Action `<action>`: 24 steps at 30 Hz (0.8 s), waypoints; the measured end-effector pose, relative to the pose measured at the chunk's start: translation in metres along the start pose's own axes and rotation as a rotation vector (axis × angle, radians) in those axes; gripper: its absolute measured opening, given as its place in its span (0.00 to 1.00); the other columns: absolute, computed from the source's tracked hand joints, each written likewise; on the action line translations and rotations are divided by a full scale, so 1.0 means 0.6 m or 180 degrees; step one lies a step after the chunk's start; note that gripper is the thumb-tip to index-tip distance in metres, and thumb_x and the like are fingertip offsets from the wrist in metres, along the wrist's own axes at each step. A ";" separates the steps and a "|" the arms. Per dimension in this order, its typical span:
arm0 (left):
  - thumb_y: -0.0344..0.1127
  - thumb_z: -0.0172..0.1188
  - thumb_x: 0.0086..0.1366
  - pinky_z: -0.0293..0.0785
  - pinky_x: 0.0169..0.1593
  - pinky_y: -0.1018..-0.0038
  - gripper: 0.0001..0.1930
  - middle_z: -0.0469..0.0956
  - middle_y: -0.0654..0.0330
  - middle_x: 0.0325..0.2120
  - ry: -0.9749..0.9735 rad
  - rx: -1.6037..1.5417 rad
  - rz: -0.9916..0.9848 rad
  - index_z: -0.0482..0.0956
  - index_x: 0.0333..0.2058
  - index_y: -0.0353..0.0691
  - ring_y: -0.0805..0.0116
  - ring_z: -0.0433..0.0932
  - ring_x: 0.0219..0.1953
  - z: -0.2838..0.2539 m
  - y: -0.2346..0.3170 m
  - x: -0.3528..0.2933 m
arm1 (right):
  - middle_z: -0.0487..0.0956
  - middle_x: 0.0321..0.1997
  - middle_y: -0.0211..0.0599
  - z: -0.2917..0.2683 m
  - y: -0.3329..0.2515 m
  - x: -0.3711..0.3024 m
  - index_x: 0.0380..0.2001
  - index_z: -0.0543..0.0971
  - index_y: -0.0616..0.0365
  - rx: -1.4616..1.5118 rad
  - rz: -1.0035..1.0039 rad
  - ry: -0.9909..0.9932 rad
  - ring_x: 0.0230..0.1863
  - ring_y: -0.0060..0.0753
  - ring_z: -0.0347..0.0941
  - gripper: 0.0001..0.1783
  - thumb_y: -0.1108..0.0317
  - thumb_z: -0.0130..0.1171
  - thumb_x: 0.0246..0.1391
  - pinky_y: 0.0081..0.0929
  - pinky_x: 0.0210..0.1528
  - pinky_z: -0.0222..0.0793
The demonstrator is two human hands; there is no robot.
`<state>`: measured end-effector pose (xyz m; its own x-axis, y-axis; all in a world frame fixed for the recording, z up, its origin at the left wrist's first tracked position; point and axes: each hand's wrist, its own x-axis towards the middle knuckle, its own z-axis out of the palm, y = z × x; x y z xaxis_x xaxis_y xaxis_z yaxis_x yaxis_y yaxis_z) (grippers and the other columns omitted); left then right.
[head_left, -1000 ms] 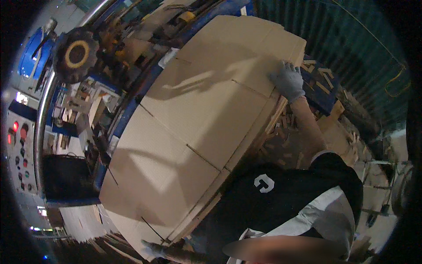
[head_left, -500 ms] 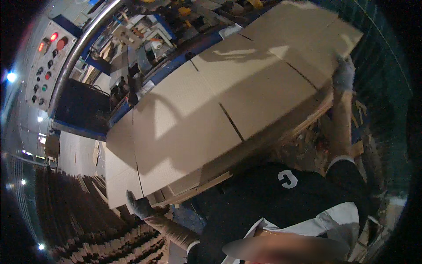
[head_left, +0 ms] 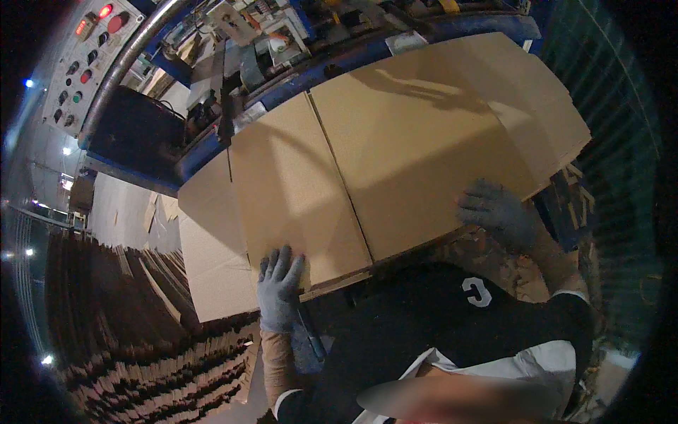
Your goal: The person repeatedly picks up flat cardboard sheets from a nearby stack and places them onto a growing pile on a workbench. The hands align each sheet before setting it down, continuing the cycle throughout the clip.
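A large brown cardboard sheet (head_left: pixel 417 162) with slots and crease lines lies against the front of a blue machine. My left hand (head_left: pixel 280 286), in a grey glove, rests on its near edge at the left, fingers stretched out over the board. Toward the right, my right hand (head_left: pixel 498 212), also gloved in grey, lies on the near edge with its fingers extended flat. Neither hand grips the sheet. Shadows fall across the cardboard, and its far edge meets the machine's blue rail (head_left: pixel 282 99).
A control panel (head_left: pixel 88 67) with knobs and lit red buttons stands at the far left beside a curved metal pipe (head_left: pixel 131 67). Stacked cardboard (head_left: pixel 155 360) fills the lower left. Green mesh (head_left: pixel 621 134) borders the right side. Cardboard scraps (head_left: pixel 526 279) lie below the right hand.
The cardboard sheet now lies against the machine, its slots in different places. Both hands have gone from its outer corners inward onto the near edge, fingers now flat.
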<state>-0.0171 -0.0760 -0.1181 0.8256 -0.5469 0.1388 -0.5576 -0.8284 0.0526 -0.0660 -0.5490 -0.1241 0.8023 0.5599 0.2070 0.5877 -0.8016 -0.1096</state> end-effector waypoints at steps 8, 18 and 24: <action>0.29 0.61 0.47 0.58 0.63 0.51 0.34 0.65 0.48 0.59 0.0519 -0.0115 0.0399 0.69 0.57 0.48 0.45 0.64 0.60 0.004 -0.044 0.065 | 0.69 0.60 0.43 0.010 0.126 0.069 0.53 0.73 0.53 -0.0297 0.0175 0.0108 0.64 0.48 0.60 0.31 0.49 0.60 0.47 0.48 0.67 0.50; 0.28 0.60 0.51 0.62 0.60 0.51 0.31 0.70 0.49 0.53 0.1499 0.0121 0.0841 0.69 0.57 0.47 0.46 0.69 0.54 0.055 -0.199 0.293 | 0.66 0.62 0.48 0.030 0.291 0.227 0.56 0.70 0.55 0.0031 0.0593 0.0385 0.62 0.52 0.61 0.45 0.37 0.63 0.38 0.44 0.62 0.59; 0.34 0.56 0.58 0.59 0.62 0.54 0.25 0.70 0.50 0.53 0.1576 0.1097 0.0110 0.68 0.56 0.43 0.47 0.69 0.54 0.090 -0.238 0.380 | 0.70 0.57 0.42 0.089 0.303 0.283 0.56 0.70 0.48 -0.0899 0.1213 0.1413 0.57 0.54 0.66 0.35 0.42 0.59 0.48 0.45 0.57 0.63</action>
<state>0.2555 -0.0887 -0.1477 0.6230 -0.5216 0.5830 -0.4550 -0.8478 -0.2723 0.1828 -0.5884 -0.1605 0.7940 0.1340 0.5930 0.1718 -0.9851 -0.0073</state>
